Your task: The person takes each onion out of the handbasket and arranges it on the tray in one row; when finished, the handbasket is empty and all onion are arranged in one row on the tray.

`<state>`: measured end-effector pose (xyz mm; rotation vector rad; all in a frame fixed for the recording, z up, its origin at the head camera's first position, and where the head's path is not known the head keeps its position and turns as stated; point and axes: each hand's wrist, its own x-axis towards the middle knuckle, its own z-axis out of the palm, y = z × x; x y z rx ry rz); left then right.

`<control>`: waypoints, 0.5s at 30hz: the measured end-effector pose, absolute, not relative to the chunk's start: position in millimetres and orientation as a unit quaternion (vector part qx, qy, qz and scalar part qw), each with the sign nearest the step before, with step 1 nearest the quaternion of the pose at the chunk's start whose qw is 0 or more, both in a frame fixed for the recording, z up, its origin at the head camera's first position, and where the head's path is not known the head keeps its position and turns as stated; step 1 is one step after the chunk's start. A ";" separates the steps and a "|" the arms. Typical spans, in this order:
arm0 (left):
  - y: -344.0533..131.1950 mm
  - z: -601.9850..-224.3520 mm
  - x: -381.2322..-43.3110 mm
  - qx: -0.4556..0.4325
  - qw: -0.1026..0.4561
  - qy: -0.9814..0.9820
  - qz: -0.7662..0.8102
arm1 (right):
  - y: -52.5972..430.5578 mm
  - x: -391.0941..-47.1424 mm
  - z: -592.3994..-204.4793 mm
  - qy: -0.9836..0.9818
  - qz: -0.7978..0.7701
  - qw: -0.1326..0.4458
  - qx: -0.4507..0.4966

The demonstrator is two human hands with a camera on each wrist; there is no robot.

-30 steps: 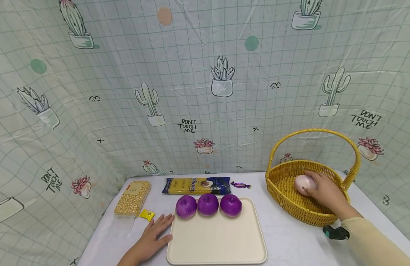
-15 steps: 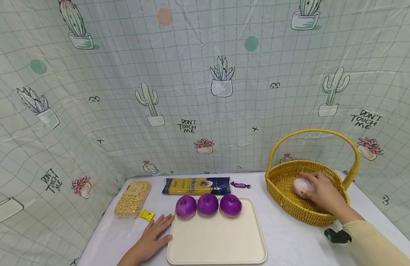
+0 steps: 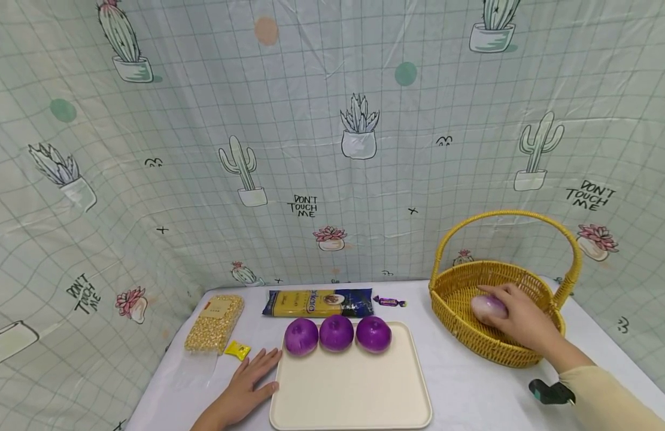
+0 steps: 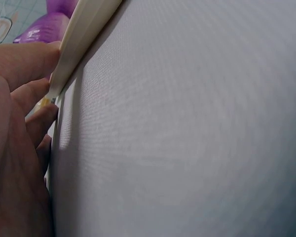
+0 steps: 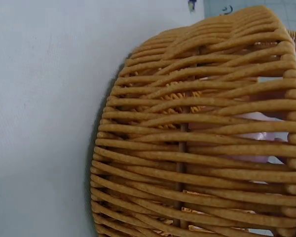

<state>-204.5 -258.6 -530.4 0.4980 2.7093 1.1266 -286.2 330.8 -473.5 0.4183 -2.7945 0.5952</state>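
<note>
My right hand [image 3: 528, 323] reaches inside the yellow wicker basket [image 3: 455, 323] and grips a pale pink and purple onion [image 3: 485, 309]. Through the basket's weave in the right wrist view, only bits of this onion [image 5: 256, 136] show. On the left, my left hand [image 3: 251, 386] lies with fingers extended, its fingertips touching the left rim of the cream tray [image 3: 351, 389]. Three purple onions stand in a row along the tray's far edge: the left onion [image 3: 301, 336], the middle onion [image 3: 336, 333] and the right onion [image 3: 373, 334].
Behind the tray lies a blue and yellow pasta packet [image 3: 318, 303], with a purple wrapped candy [image 3: 389, 301] to its right. A bag of yellow kernels [image 3: 215, 320] and a yellow candy [image 3: 237, 349] are at the left. A patterned cloth hangs behind the white table.
My right hand has shifted slightly left within the basket, the onion turning in its grip so more purple shows. The left hand and tray onions have stayed put.
</note>
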 end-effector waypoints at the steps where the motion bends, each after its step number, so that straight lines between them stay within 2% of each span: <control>1: -258.6 -530.4 -204.4 0.167 0.082 0.907 0.378 | 329.9 -285.1 -473.3 -0.959 0.208 0.126 0.144; 15: -259.2 -531.8 -204.4 0.160 0.088 0.909 0.375 | 325.1 -280.2 -474.7 -0.958 0.253 0.080 0.111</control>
